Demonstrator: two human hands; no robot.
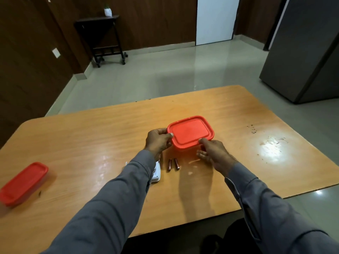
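Observation:
A red lidded plastic box (pixel 190 132) stands in the middle of the wooden table (pixel 91 136). My left hand (pixel 157 142) grips its left corner, thumb on the lid's rim and fingers curled round the side. My right hand (pixel 214 153) is at the box's near right corner, index finger touching the lid's edge, the other fingers spread loosely below. Two small batteries (pixel 173 164) lie side by side just in front of the box. A white device (pixel 156 174) lies partly hidden under my left sleeve.
A second red lidded box (pixel 23 183) sits at the table's left edge. Beyond the table are a tiled floor, a dark side table (pixel 102 39) with a small plant against the wall, and a grey cabinet (pixel 308 52) at the right.

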